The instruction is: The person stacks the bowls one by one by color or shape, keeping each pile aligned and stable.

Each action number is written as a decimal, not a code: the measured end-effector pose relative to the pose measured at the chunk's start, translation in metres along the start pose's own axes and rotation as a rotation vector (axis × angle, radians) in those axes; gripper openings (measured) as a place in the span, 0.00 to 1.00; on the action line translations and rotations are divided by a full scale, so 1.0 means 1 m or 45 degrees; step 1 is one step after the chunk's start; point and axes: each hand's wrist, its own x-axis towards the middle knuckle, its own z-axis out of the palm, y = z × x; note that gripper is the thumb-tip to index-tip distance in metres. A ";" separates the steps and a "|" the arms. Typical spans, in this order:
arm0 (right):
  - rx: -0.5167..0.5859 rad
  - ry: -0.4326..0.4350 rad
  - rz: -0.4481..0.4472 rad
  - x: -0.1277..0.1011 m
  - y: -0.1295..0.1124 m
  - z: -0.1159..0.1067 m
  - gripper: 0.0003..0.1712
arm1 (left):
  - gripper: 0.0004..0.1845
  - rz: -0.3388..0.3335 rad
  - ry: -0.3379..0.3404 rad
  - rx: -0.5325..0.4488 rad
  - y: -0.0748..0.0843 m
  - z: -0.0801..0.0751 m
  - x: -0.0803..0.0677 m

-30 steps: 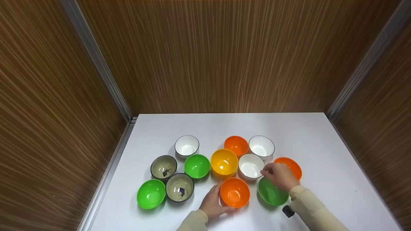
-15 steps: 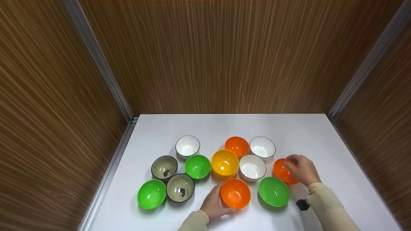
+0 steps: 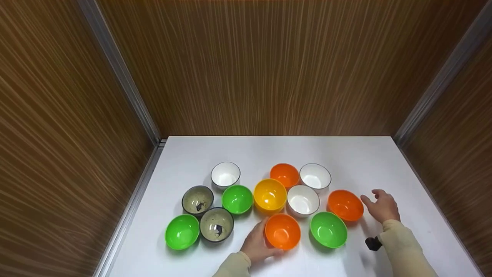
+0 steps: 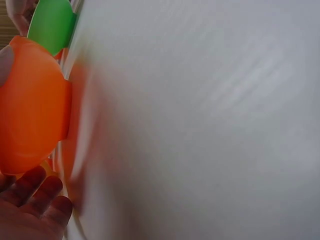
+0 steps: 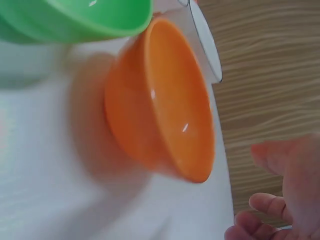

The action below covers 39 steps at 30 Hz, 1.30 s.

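My left hand (image 3: 255, 244) cups the near round orange plastic bowl (image 3: 282, 231); my right hand (image 3: 382, 207), fingers spread, hovers just beside another orange bowl (image 3: 345, 205)

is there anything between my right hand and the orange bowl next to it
Nothing visible. The right hand hovers open just right of the orange plastic bowl, with only bare white table between them.
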 end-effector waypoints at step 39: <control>0.083 -0.249 0.052 0.005 0.009 0.011 0.26 | 0.62 -0.023 -0.030 -0.019 -0.001 -0.001 0.000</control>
